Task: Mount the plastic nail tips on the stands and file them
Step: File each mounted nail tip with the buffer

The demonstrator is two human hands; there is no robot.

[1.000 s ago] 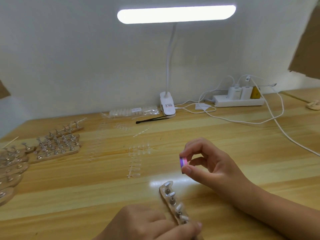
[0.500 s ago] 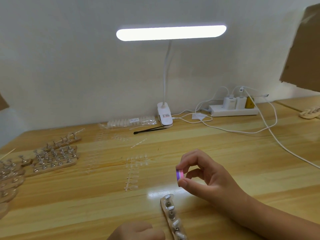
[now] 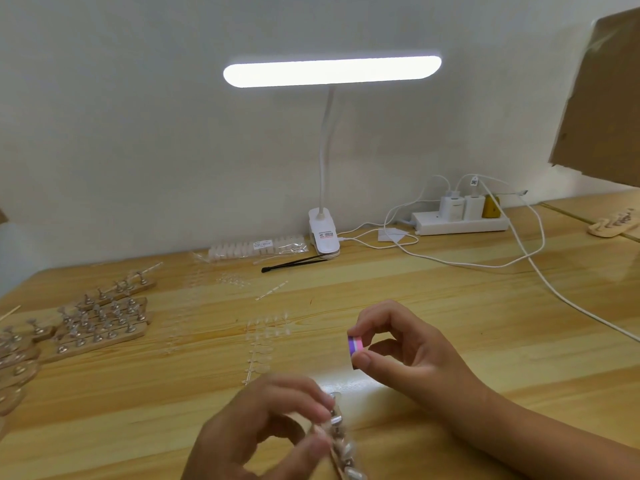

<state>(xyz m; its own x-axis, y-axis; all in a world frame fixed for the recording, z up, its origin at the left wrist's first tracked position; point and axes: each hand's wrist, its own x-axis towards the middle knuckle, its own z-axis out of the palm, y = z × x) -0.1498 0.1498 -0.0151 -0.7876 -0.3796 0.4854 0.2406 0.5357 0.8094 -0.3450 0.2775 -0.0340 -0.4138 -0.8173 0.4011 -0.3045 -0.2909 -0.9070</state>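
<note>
My right hand [image 3: 405, 355] pinches a small pink and purple file block [image 3: 356, 344] between thumb and fingers above the table. My left hand [image 3: 263, 427] grips a wooden stand [image 3: 341, 441] with metal holders and nail tips near the bottom edge, lifted and blurred; its lower end runs out of view. Clear plastic nail tips on strips [image 3: 261, 344] lie on the table between and beyond the hands.
Several wooden stands with holders [image 3: 100, 323] lie at the left. At the back are a clip lamp [image 3: 323, 237], black tweezers [image 3: 294, 263], a bag of tips [image 3: 258, 245], a power strip [image 3: 462, 221] with white cables [image 3: 540, 271], and brown cardboard [image 3: 602, 102] at the right.
My left hand has come up into view and taken hold of the stand, lifting it. My right hand with the file block stays in place. The camera has tilted up a little.
</note>
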